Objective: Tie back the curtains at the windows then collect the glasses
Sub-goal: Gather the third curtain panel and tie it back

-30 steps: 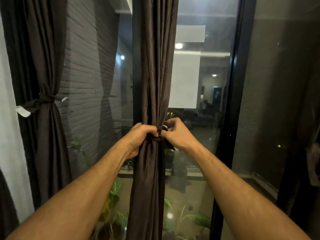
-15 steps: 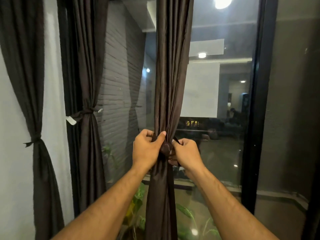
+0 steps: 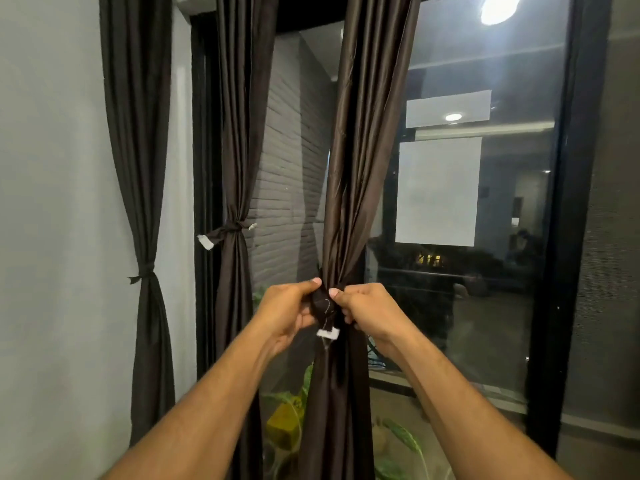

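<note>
Brown satin cloth, gathered into a narrow bunch, hangs down the middle of the window: this is the curtain being tied. At the gathered waist a tie-back band of the same dark fabric wraps round it, and both hands meet on that band. The left hand closes on the band from the left side, thumb on top and fingers curled underneath, pinching the fabric. The right hand grips it from the right side in the same way, its thumb tip touching the band just beside the left thumb. Between the two hands the band bulges forward as a small dark knot or fold, and a white tab at the band's end hangs just below it, near the left palm. The curtain itself runs between the wrists and falls straight down past the forearms.

Further left, a second curtain hangs against the window's left edge, already cinched by its own band with a white tab sticking out. A third curtain hangs against the pale wall, also cinched at the waist. Behind the glass a brick wall and green leaves show, with ceiling lights reflected near the top right corner.
</note>
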The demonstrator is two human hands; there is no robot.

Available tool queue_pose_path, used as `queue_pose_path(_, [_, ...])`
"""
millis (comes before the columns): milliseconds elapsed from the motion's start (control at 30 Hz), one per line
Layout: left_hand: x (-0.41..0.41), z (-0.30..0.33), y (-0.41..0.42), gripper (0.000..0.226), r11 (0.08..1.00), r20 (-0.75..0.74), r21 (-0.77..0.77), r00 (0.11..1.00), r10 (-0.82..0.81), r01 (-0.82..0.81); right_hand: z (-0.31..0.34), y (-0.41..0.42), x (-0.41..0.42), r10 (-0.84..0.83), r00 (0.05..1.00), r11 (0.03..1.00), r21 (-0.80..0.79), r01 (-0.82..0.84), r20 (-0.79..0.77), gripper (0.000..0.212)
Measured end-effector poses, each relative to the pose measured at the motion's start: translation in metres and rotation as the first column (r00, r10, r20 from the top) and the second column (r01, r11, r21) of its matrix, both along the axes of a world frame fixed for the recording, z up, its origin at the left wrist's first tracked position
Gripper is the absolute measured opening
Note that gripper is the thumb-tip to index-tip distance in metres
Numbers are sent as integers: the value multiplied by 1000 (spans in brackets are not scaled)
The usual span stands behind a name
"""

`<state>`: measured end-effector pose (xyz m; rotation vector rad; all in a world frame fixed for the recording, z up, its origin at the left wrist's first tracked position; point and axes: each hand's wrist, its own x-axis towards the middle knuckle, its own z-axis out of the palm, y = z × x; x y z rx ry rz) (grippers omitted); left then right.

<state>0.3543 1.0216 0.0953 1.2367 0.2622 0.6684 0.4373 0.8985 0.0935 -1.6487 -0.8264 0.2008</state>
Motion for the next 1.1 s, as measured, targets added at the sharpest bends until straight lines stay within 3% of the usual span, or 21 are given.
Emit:
queue_pose_path(133, [-11, 2, -5, 22, 996, 7, 20, 996, -90, 90, 6, -6, -6, 84, 991, 995, 67, -77, -108, 10])
queue_pose_path(233, [-11, -5, -11, 23, 964, -55, 261, 998, -29, 42, 9, -5, -4, 91, 972, 989, 130, -64, -218, 43])
queue_pose_path(333, [-6, -10, -16, 18, 825, -18, 548, 985, 173, -135, 15, -8, 1, 137, 953, 986, 131, -105, -271, 55])
queue_pose_path(433, [-2, -13, -21, 4, 718, -13, 678, 974, 228, -159, 15, -13, 9, 182, 948, 980, 131, -152, -262, 40])
queue_pose_path(567, [5, -18, -24, 25, 688, -50, 685, 926, 373, -240, 11, -23, 21, 217, 934, 972, 146, -182, -283, 41])
queue_pose_path(633, [10, -17, -27, 21, 666, -92, 719, 923, 375, -199, 7, -25, 30, 237, 938, 970, 124, -211, -254, 44])
queue_pose_path(700, [13, -12, -34, 11, 693, -165, 713, 933, 320, -112, 5, -35, 36, 229, 959, 973, 52, -223, -165, 25])
queue_pose_path(767, [21, -7, -34, 6, 697, -211, 714, 932, 295, -59, 0, -39, 48, 219, 970, 976, 17, -218, -109, 24])
queue_pose_path(900, [40, 5, -41, 8, 704, -215, 706, 922, 323, -82, -16, -38, 59, 163, 980, 976, 166, -144, -112, 22])
queue_pose_path(967, [53, 6, -52, 11, 755, -227, 652, 933, 279, -67, -29, -38, 58, 98, 984, 954, 294, -51, -147, 5])
queue_pose_path(1033, [66, 3, -61, 18, 820, -246, 568, 934, 258, -77, -39, -40, 60, 57, 987, 927, 376, 3, -149, 9])
queue_pose_path(1100, [79, 1, -66, 28, 882, -243, 456, 938, 248, -115, -46, -42, 65, 37, 998, 924, 381, -14, -54, 11])
